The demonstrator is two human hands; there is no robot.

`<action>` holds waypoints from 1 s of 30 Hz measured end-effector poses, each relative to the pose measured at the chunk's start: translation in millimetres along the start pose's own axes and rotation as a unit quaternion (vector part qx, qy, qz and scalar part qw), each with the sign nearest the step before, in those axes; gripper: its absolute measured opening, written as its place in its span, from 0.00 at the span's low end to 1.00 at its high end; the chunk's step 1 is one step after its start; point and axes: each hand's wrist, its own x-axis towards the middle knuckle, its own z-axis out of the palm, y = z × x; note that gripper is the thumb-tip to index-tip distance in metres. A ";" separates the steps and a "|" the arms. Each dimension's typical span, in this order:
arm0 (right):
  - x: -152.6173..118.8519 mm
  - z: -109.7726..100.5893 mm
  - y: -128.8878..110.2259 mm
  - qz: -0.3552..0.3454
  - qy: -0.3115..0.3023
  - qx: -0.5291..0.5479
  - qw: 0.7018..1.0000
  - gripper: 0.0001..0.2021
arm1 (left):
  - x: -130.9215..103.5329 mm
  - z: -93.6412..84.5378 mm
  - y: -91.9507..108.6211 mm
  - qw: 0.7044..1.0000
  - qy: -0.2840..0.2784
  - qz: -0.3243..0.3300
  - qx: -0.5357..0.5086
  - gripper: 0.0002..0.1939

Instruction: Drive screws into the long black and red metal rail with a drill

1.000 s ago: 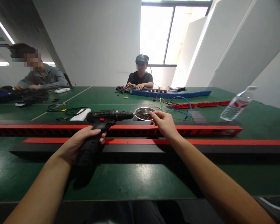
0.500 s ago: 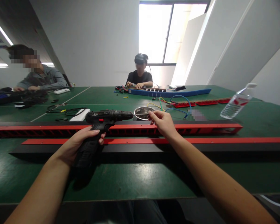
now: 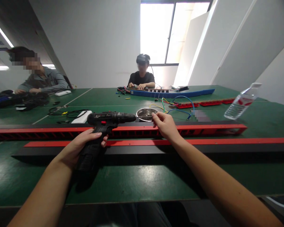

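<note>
A black cordless drill (image 3: 104, 118) lies level in my left hand (image 3: 81, 143), which is wrapped round its handle. Its chuck points right. Just beyond the chuck, my right hand (image 3: 167, 124) is closed in a pinch, the thumb and index finger in line with the drill's tip. Whatever sits between those fingertips is too small to make out. Behind them stands a round metal bowl (image 3: 137, 117) with small dark bits inside. Below both hands, two long red and black bars (image 3: 130, 142) (image 3: 191, 128) run across the table.
A tilted plastic water bottle (image 3: 240, 105) stands at the right. Coloured wires (image 3: 180, 111) and red strips (image 3: 209, 103) lie behind the bowl. A white device (image 3: 81, 117) with black cables is at the left. Two people sit across the green table (image 3: 123, 186), one by a long blue part (image 3: 172, 93).
The view has shifted slightly. Both hands and the drill hold nearly the same places, the right fingertips still pinched near the drill's tip.
</note>
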 end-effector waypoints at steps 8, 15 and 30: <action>-8.6 2.7 -6.2 -0.072 0.054 -0.150 0.985 0.14 | -0.5 -1.7 -1.6 1.000 0.006 0.010 -0.005 0.15; -13.3 1.7 -9.9 -0.049 0.020 -0.142 0.988 0.14 | 2.6 -7.4 -1.5 1.000 -0.017 -0.003 0.003 0.14; -14.5 7.1 -0.7 -0.026 0.015 -0.111 0.993 0.13 | 1.6 -5.5 -0.7 1.000 -0.023 -0.004 -0.006 0.16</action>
